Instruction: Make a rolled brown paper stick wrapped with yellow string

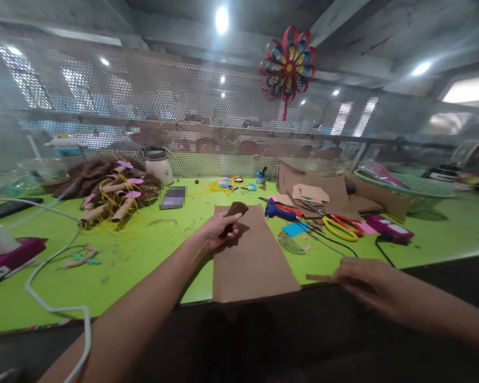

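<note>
- Clock directions are from the middle of the sheet (251, 266), which lies on the green table (135, 244), its near end at the front edge; 12 is away from the person.
- Left hand (222, 230): at 11, over the sheet's far left part, fingers and thumb clamped on a bundle (239, 209) of thin brown pieces, whose tops point towards 12.
- Right hand (363, 282): at 3 to 4, by the front edge, blurred; its fingers are closed on one end of a brown strip (321, 277). The other end points to 9, short of the sheet.
- At 1: a blue glue gun (279, 211), just beyond the sheet's corner.
- At 2: a blue card (295, 229), and past it scissors (347, 238) with yellow and red handles.
- Between 2 and 3, well apart: a purple power strip (391, 230).
- At 10: brown tubes (123, 210) in a heap with yellow strings.
- High at 12 to 1: a pinwheel (289, 66).
</note>
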`<control>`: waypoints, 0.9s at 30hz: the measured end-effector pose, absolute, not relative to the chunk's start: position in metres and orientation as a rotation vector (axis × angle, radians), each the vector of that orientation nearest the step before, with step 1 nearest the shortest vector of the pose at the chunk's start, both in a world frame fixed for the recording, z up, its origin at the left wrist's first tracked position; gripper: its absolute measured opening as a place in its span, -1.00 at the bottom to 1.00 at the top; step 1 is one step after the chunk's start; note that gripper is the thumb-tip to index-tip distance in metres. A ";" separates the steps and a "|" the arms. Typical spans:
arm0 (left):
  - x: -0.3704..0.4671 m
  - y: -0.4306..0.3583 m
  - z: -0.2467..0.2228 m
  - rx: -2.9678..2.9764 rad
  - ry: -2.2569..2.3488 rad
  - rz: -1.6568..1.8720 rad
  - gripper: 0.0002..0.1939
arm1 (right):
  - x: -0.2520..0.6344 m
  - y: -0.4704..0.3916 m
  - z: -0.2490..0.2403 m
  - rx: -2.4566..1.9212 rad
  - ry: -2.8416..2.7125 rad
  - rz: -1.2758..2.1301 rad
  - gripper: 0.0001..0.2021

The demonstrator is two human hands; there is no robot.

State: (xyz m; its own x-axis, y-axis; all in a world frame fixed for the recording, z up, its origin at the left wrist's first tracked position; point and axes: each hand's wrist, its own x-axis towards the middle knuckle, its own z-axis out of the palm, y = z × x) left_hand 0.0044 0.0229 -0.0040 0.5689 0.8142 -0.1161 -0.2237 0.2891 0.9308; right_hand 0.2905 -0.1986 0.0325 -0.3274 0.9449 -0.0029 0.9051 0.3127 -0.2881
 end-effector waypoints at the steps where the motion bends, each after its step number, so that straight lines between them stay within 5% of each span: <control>1: 0.005 0.023 -0.004 1.073 0.666 0.769 -0.84 | 0.292 -0.209 0.031 -1.750 -2.414 0.415 -0.80; 8: 0.003 0.020 -0.004 1.161 0.628 0.698 -0.90 | 0.285 -0.224 0.035 -1.701 -2.439 0.336 -0.76; 14: -0.001 0.012 -0.001 1.324 0.585 0.566 -0.83 | 0.236 -0.131 0.061 -1.339 -2.312 0.126 -0.77; 17: -0.004 0.007 0.002 1.372 0.553 0.530 -0.82 | 0.207 -0.073 0.067 -1.319 -2.298 0.068 -0.59; 20: -0.007 0.003 0.007 1.443 0.580 0.490 -0.83 | 0.189 -0.033 0.065 -1.252 -2.447 0.276 -0.47; 27: -0.013 0.015 0.007 1.437 0.660 0.459 -0.76 | 0.188 -0.009 0.043 -1.054 -2.445 0.789 -0.71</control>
State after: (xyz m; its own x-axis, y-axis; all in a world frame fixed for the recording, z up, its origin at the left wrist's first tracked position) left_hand -0.0132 0.0149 0.0068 0.7439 0.6539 -0.1380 0.0981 0.0975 0.9904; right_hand 0.1879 -0.0086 0.0428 -0.6558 0.7475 0.1052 0.5451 0.5654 -0.6190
